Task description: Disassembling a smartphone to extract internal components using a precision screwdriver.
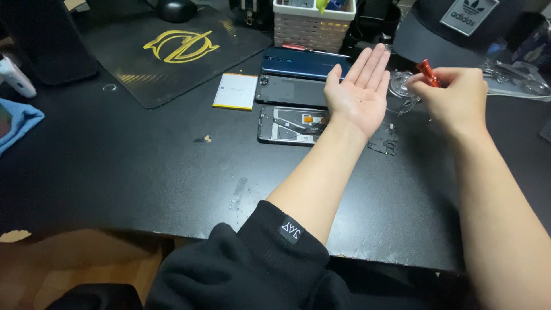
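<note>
My left hand is held palm up and flat over the black desk, fingers together, with nothing in it. It hovers above an opened phone frame with its insides showing. To its right, my right hand pinches a small red screwdriver by the handle, tip pointing down over a clear round dish. A dark back cover, a blue phone shell and a white battery lie beside the frame. A small dark circuit piece lies under my left wrist.
A black mouse pad with a yellow emblem and a mouse lie at the back left. A woven basket and a black cap stand at the back. Blue cloth lies at the left edge.
</note>
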